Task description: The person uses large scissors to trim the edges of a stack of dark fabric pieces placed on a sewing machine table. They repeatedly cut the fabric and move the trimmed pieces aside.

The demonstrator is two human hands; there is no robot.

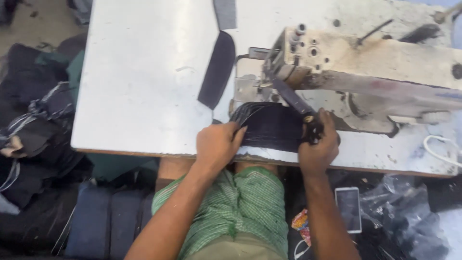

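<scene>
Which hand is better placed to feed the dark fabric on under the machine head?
Probably the right hand: it grips the dark fabric at the edge nearest the sewing machine head, beside the dark strip running to it. The left hand pins the fabric's far edge, farther from the head.

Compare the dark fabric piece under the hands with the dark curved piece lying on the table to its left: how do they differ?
The fabric piece under the hands is wide, gathered, and pinned by the left hand and right hand in front of the sewing machine. The curved piece is narrow, lies flat and is untouched on the white table. Both are dark cloth.
</scene>
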